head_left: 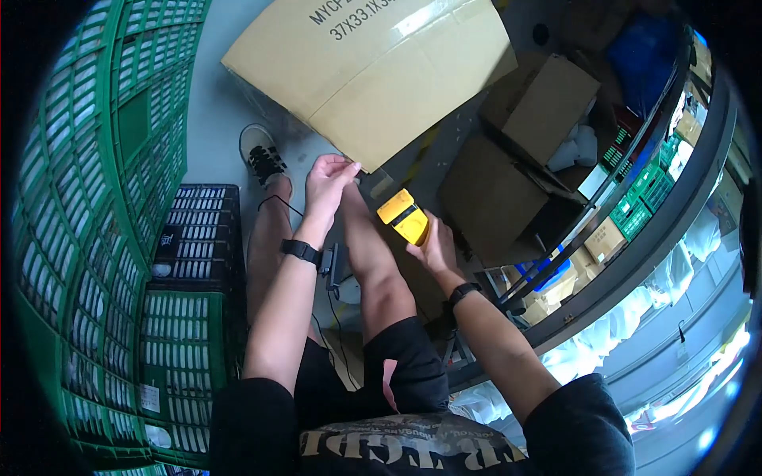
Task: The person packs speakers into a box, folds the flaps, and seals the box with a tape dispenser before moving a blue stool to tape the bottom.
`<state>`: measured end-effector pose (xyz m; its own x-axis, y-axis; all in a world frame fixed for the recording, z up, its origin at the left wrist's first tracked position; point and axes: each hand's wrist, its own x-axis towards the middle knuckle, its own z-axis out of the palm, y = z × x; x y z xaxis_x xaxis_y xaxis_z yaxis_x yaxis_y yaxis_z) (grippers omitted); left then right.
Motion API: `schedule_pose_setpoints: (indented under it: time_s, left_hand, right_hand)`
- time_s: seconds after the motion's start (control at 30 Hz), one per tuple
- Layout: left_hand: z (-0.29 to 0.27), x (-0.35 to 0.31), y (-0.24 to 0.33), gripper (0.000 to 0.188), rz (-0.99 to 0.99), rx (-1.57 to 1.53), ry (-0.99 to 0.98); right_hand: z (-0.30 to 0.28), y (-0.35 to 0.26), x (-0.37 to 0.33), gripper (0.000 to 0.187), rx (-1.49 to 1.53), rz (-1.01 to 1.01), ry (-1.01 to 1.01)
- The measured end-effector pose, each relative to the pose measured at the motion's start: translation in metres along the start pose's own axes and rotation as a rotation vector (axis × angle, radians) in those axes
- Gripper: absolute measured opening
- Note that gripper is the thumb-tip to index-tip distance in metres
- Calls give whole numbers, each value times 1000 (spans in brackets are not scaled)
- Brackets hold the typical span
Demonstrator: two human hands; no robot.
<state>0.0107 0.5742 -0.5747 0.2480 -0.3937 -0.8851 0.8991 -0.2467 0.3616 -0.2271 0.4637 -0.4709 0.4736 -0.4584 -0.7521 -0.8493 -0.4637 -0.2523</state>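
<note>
A large flat-sided brown cardboard box (pixel 381 87) leans in front of me, with printing on its face and a shiny strip of clear tape across it. My left hand (pixel 327 189) is at the box's near corner, thumb and fingers pinched together on its edge. To the right of that corner, my right hand (pixel 436 247) is wrapped around a yellow tape dispenser (pixel 406 218) with a dark slot across its middle. The dispenser is apart from the box. The fingertips under it are partly hidden.
Stacked green plastic crates (pixel 111 143) rise along the left, beside a black crate (pixel 194 238). Open cardboard boxes (pixel 548 111) stand at the right, by a dark curved rail (pixel 587 313). A cable (pixel 337 317) hangs between my legs. One shoe (pixel 264 155) is on the floor.
</note>
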Motion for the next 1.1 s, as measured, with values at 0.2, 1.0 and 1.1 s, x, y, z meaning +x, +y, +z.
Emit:
schedule_pose_setpoints:
  time_s: [0.2, 1.0, 1.1]
  left_hand:
    - [11, 12, -40, 35, 178, 154, 78]
    - [32, 8, -87, 43, -245, -33, -48]
    - [33, 8, -101, 42, -204, 72, -61]
  right_hand:
    - [6, -3, 24, 89, -58, 81, -88]
    - [22, 8, 53, 88, -45, -1, -6]
    - [27, 15, 60, 89, -21, 19, -64]
